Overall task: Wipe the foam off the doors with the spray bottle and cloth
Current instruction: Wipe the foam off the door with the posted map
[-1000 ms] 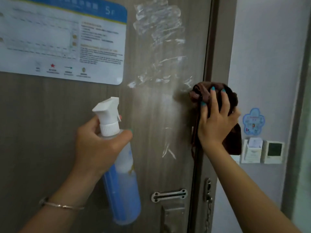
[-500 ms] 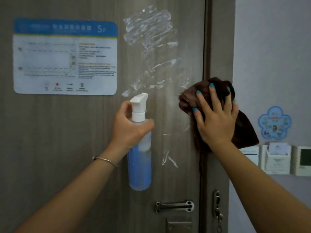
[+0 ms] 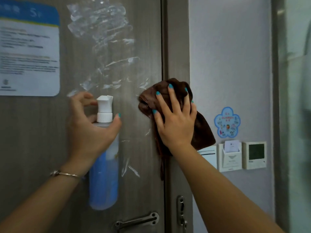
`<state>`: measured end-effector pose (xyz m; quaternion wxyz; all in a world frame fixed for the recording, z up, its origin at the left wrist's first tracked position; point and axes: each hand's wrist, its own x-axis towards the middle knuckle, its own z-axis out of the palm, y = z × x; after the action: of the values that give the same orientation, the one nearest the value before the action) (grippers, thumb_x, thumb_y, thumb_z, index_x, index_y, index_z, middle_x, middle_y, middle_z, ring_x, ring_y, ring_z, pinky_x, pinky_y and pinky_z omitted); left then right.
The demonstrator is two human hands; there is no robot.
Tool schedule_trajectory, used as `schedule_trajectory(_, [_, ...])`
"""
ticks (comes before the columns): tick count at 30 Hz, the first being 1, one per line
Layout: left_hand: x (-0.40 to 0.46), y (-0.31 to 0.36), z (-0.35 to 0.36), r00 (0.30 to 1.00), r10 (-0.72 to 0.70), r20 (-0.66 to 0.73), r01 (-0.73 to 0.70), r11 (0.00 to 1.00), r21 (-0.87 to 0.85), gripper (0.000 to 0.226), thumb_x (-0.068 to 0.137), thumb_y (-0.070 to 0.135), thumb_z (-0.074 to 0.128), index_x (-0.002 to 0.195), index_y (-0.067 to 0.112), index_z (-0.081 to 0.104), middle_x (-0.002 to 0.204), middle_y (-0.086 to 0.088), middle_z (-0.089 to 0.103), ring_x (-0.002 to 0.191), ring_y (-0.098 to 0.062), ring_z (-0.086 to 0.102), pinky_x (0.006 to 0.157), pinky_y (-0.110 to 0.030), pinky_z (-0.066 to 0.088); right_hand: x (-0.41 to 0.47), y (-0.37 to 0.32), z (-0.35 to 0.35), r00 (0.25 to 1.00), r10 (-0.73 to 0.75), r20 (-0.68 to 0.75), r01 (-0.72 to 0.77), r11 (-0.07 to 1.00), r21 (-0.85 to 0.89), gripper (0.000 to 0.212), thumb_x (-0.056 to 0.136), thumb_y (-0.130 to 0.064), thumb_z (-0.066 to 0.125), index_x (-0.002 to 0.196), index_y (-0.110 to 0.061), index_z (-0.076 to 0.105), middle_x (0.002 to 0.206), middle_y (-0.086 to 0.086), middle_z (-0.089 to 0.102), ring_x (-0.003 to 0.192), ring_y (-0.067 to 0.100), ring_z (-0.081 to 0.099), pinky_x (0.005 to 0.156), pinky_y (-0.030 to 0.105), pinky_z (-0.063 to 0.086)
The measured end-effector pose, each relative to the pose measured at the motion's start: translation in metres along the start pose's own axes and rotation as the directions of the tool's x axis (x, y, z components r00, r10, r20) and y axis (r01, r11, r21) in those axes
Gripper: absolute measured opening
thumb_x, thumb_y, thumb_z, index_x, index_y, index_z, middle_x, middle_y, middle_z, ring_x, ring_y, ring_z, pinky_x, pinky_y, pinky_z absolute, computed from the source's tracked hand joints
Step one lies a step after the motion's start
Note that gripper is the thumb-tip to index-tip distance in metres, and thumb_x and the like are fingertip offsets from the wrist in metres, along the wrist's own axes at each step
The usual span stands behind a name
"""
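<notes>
White foam smears [image 3: 101, 27] cover the upper part of the grey wooden door [image 3: 42, 148], with thinner streaks lower down. My left hand [image 3: 89, 130] grips the neck of a spray bottle [image 3: 104, 180] with blue liquid and a white nozzle, held upright close to the door; its index finger is at the trigger. My right hand [image 3: 175, 121] presses a brown cloth [image 3: 202, 132] with spread fingers against the door's right edge and the frame.
A blue and white notice [image 3: 28, 52] is stuck on the door at the left. A metal latch [image 3: 138, 221] and chain sit at the bottom. On the wall to the right are a flower sticker [image 3: 227, 122], a card holder [image 3: 231, 156] and a thermostat [image 3: 256, 154].
My left hand has raised the bottle and brought it right, toward the foam. My right hand with the cloth has stayed at the door's edge, its fingers spreading flatter on the cloth.
</notes>
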<state>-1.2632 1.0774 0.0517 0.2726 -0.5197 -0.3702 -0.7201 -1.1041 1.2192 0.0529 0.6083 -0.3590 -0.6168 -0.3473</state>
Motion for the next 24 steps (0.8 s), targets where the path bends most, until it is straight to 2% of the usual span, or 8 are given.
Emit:
schedule_trajectory(5, [0.005, -0.011, -0.001, 0.997, -0.071, 0.024, 0.069, 0.994, 0.087, 0.048, 0.069, 0.028, 0.083, 0.093, 0.04, 0.043, 0.092, 0.022, 0.054, 0.072, 0.015, 0.058, 0.061, -0.005, 0.046, 0.001, -0.001, 0.0, 1.0, -0.009, -0.011, 0.009, 1.0, 0.008, 0.052, 0.097, -0.05, 0.041, 0.146, -0.035, 0.045, 0.159, -0.001, 0.033, 0.144, 0.04, 0.027, 0.113, 0.057, 0.024])
schedule_trajectory(8, [0.007, -0.015, 0.002, 0.983, -0.177, 0.042, 0.164, 0.964, 0.208, 0.024, 0.07, 0.037, 0.074, 0.077, 0.02, 0.058, 0.078, -0.002, 0.063, 0.064, -0.011, 0.059, 0.058, -0.031, 0.049, 0.0, 0.001, 0.001, 1.0, -0.024, -0.013, 0.024, 1.0, 0.008, 0.052, 0.097, -0.05, 0.041, 0.147, -0.034, 0.044, 0.159, -0.001, 0.033, 0.144, 0.041, 0.027, 0.112, 0.058, 0.025])
schedule_trajectory(9, [0.007, -0.014, 0.003, 0.98, -0.194, 0.047, 0.179, 0.956, 0.232, 0.029, 0.069, 0.04, 0.067, 0.066, 0.013, 0.057, 0.067, -0.006, 0.06, 0.058, -0.018, 0.056, 0.054, -0.033, 0.045, 0.0, 0.002, 0.002, 0.999, -0.03, -0.011, 0.03, 1.0, 0.001, 0.052, 0.097, -0.05, 0.04, 0.147, -0.034, 0.044, 0.159, 0.0, 0.033, 0.144, 0.041, 0.027, 0.112, 0.058, 0.025])
schedule_trajectory(13, [0.006, -0.004, 0.007, 0.968, -0.247, 0.052, 0.224, 0.935, 0.275, 0.035, 0.07, 0.037, 0.058, 0.049, 0.011, 0.047, 0.046, 0.0, 0.045, 0.042, -0.011, 0.039, 0.045, -0.025, 0.029, 0.0, 0.003, 0.002, 0.999, -0.032, -0.007, 0.032, 0.999, -0.014, 0.052, 0.098, -0.049, 0.04, 0.147, -0.032, 0.045, 0.159, 0.001, 0.033, 0.143, 0.042, 0.028, 0.111, 0.059, 0.026])
schedule_trajectory(16, [0.01, -0.001, 0.007, 0.953, -0.283, 0.111, 0.239, 0.922, 0.303, 0.035, 0.072, 0.041, 0.055, 0.052, 0.014, 0.045, 0.048, 0.006, 0.046, 0.044, -0.006, 0.04, 0.044, -0.027, 0.03, -0.001, 0.003, 0.004, 0.999, -0.031, -0.016, 0.031, 1.0, 0.001, 0.051, 0.099, -0.048, 0.039, 0.148, -0.033, 0.044, 0.16, 0.001, 0.032, 0.143, 0.042, 0.027, 0.111, 0.058, 0.024])
schedule_trajectory(19, [0.018, 0.001, -0.001, 0.9, -0.376, 0.22, 0.289, 0.893, 0.344, 0.039, 0.079, 0.046, 0.056, 0.061, 0.011, 0.054, 0.056, 0.0, 0.054, 0.053, -0.014, 0.049, 0.05, -0.026, 0.034, -0.001, 0.003, 0.003, 0.999, -0.035, 0.014, 0.034, 0.999, 0.013, 0.053, 0.099, -0.048, 0.035, 0.149, -0.032, 0.042, 0.161, 0.001, 0.028, 0.144, 0.042, 0.024, 0.112, 0.059, 0.022])
schedule_trajectory(22, [0.026, 0.005, -0.009, 0.796, -0.485, 0.363, 0.407, 0.872, 0.271, 0.047, 0.085, 0.048, 0.058, 0.091, 0.002, 0.066, 0.082, -0.014, 0.067, 0.072, -0.02, 0.058, 0.062, -0.029, 0.04, 0.001, 0.002, 0.0, 0.999, -0.025, 0.029, 0.025, 0.999, 0.023, 0.053, 0.099, -0.048, 0.034, 0.149, -0.032, 0.041, 0.162, 0.001, 0.027, 0.144, 0.043, 0.023, 0.111, 0.059, 0.021])
schedule_trajectory(24, [0.031, 0.009, -0.013, 0.734, -0.543, 0.408, 0.468, 0.84, 0.276, 0.034, 0.096, 0.038, 0.056, 0.107, 0.008, 0.066, 0.097, -0.008, 0.067, 0.082, -0.016, 0.058, 0.065, -0.027, 0.041, 0.001, 0.003, 0.0, 0.999, -0.02, 0.037, 0.018, 0.999, 0.038, 0.054, 0.098, -0.048, 0.034, 0.15, -0.032, 0.039, 0.162, 0.001, 0.027, 0.145, 0.043, 0.021, 0.112, 0.059, 0.02])
